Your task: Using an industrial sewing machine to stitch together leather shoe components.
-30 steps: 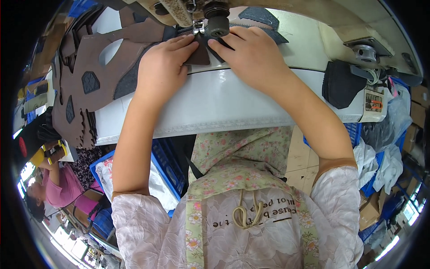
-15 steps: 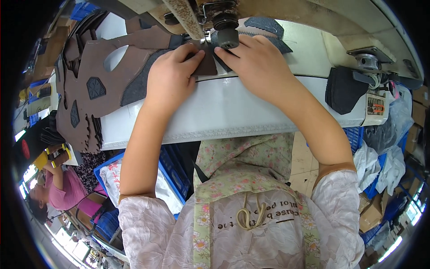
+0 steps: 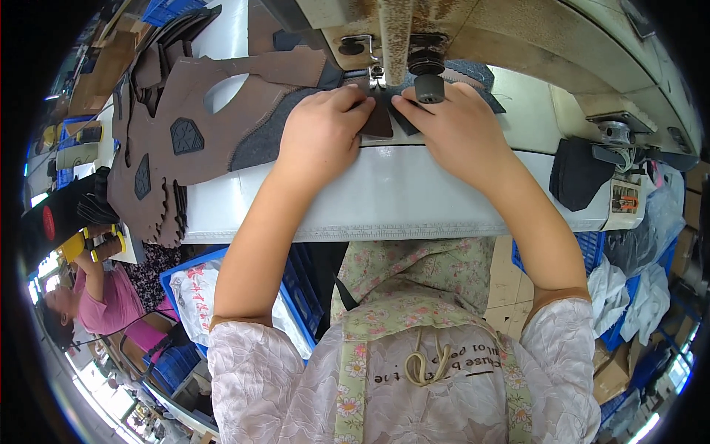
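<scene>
My left hand (image 3: 323,135) is closed, thumb and forefinger pinching the edge of a small brown fabric piece (image 3: 379,123) just in front of the presser foot (image 3: 377,74) of a sewing machine (image 3: 510,37). Right of the foot, my right hand (image 3: 462,135) has its thumb and bent fingers on a dark grey fabric piece (image 3: 402,121); its fingertips are partly hidden behind the machine's round black knob (image 3: 429,89). Left of my left hand spreads a large brown fabric panel (image 3: 229,140) with a grey border, an oval opening and black patches.
More brown and dark pieces (image 3: 155,70) are heaped at the far left. A black fabric stack (image 3: 579,174) lies on the right of the white table (image 3: 370,200). Below the table's edge stands a blue crate (image 3: 302,288). Another person (image 3: 107,303) sits at the left.
The whole view has shifted, so the machine, fabric and both hands appear farther right and slightly lower. Both hands keep nearly the same place beside the presser foot.
</scene>
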A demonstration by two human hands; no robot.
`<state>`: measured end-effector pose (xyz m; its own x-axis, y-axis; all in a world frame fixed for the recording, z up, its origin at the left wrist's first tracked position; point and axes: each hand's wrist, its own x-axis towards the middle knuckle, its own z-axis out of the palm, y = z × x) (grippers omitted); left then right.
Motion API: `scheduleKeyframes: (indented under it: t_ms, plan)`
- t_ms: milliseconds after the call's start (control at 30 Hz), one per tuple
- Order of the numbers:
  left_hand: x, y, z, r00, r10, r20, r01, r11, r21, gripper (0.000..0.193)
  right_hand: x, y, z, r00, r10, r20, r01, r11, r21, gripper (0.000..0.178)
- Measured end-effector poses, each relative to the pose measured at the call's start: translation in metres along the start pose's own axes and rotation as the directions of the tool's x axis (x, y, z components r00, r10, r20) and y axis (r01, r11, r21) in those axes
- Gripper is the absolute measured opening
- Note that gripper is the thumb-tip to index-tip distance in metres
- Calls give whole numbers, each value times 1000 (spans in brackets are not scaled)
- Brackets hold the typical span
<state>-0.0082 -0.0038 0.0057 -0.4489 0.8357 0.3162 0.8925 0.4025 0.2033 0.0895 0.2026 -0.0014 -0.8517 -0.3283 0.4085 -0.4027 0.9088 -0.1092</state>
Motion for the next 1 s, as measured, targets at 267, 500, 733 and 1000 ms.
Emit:
scheduleKeyframes:
  t_ms: [267,500,733,1000]
  plan:
    - [4,-4,-18,996,-54,71,65,985,-157,47,-9,0,-8,998,54,17,-55,995,79,28]
    - [20,-5,-34,927,-211,311,293,924,-245,50,-9,-1,-11,998,-54,-11,53,998,-41,26]
    - [2,-7,-19,979,178,96,-191,970,152,44,-6,3,-14,992,-107,66,110,994,-29,30]
    - [4,2,-22,992,-114,61,125,967,-222,37,-17,17,-7,965,-259,33,259,966,-12,27]
